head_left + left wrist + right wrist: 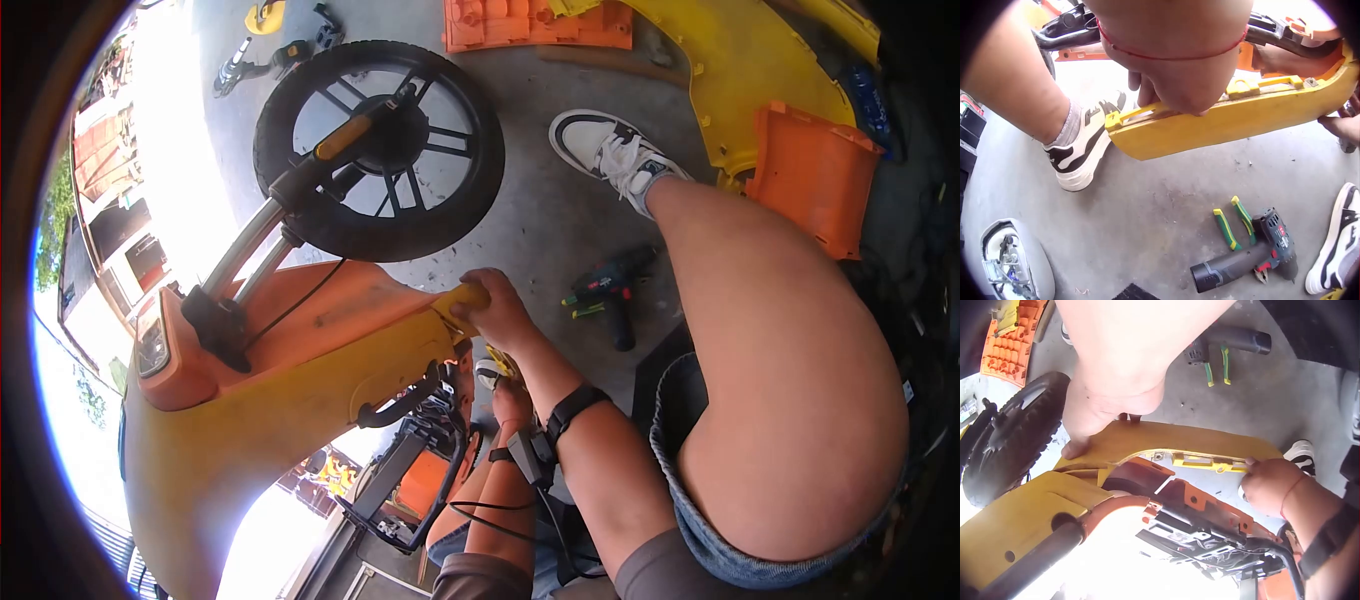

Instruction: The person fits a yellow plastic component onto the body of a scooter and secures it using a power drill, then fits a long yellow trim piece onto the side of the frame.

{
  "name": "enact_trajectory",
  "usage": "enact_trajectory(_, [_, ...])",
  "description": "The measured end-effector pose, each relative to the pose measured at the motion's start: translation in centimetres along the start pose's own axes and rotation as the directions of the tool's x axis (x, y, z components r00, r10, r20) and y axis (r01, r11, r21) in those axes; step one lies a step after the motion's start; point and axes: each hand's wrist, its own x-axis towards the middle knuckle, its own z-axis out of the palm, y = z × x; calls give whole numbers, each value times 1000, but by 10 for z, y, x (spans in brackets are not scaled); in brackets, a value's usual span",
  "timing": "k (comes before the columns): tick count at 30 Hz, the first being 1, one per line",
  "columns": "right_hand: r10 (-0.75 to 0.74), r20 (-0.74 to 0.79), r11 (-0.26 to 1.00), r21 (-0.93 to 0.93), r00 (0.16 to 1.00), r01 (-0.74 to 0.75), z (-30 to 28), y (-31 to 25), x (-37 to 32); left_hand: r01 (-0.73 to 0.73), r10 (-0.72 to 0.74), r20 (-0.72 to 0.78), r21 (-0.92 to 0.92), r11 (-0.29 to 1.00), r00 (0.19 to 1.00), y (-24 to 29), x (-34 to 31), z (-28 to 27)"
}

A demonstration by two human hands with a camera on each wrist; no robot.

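Note:
A long yellow plastic side panel with clip tabs along its edge lies along a scooter with a partly bare frame. My left hand, a red string round its wrist, grips the panel at its far end, fingers curled over the edge. Toward the front wheel, my right hand holds the other end of the same panel, its thumb against the surface in the right wrist view. Yellow and orange front bodywork meets the panel beside this hand. Under the panel's edge show the black frame and orange inner parts.
A black front wheel sticks out ahead of the scooter. On the concrete floor lie a cordless drill and green-handled pliers. Orange panels and a large yellow panel lie beyond my shoe.

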Motion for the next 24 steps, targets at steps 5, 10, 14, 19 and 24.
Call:
enact_trajectory(5, [25,9,999,-21,1000,-24,5,2,-1,-24,24,-5,27,999,1000,-13,20,0])
enact_trajectory(10, [100,-11,995,29,995,-100,13,15,-7,88,-82,-77,82,993,994,-37,-1,-13])
enact_trajectory(14, [15,-34,999,-36,999,-17,8,6,-3,-89,89,11,77,993,996,-42,1,-7])
enact_trajectory(19, [23,-5,995,-96,1000,-23,3,5,-2,-23,29,-85,70,997,996,-50,12,1])
enact_trajectory(24, [58,-116,988,-136,992,-74,10,2,-2,-20,30,-80,125,992,996,-47,18,-21])
